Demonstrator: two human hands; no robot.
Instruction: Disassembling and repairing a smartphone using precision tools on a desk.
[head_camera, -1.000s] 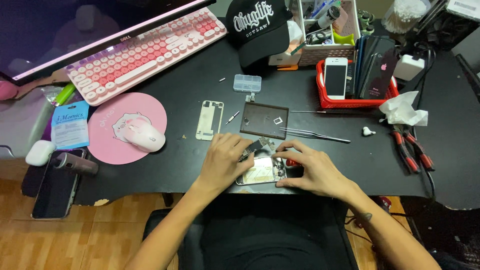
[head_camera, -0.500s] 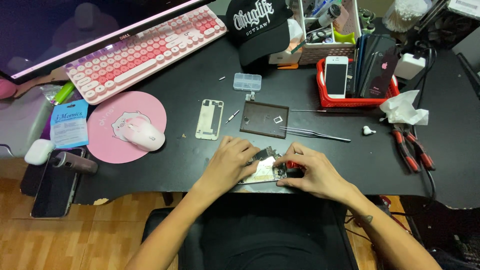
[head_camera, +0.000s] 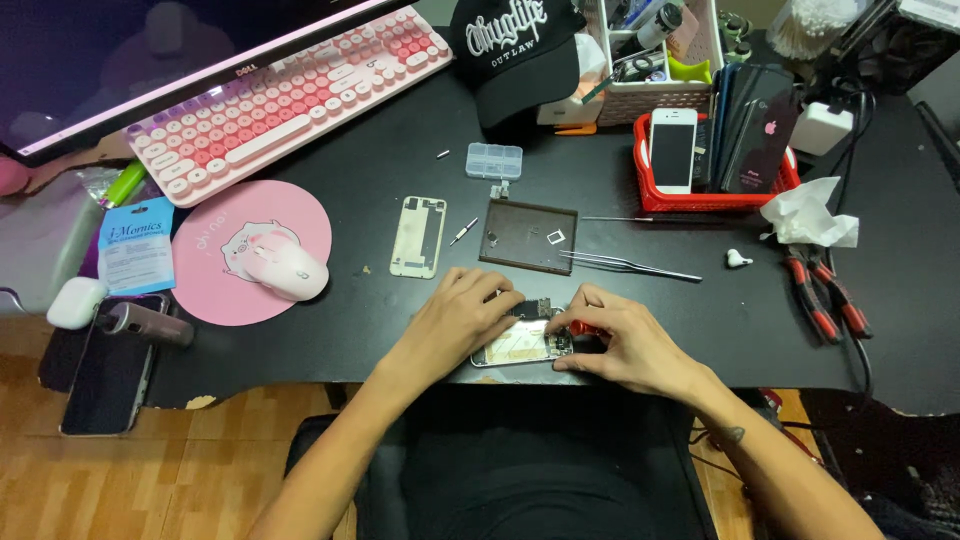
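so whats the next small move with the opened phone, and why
Probably keep the left hand pressing the opened phone flat and work the red-handled tool in the right hand at its upper right corner, since both hands already sit on it there.

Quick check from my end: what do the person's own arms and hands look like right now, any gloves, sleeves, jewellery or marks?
Both arms are bare from elbow to fingertips: no sleeves, gloves, watch or rings show. The left hand is unmarked. The right hand is bare too, and a small dark tattoo sits on that forearm just above the wrist. Nails look short and unpainted.
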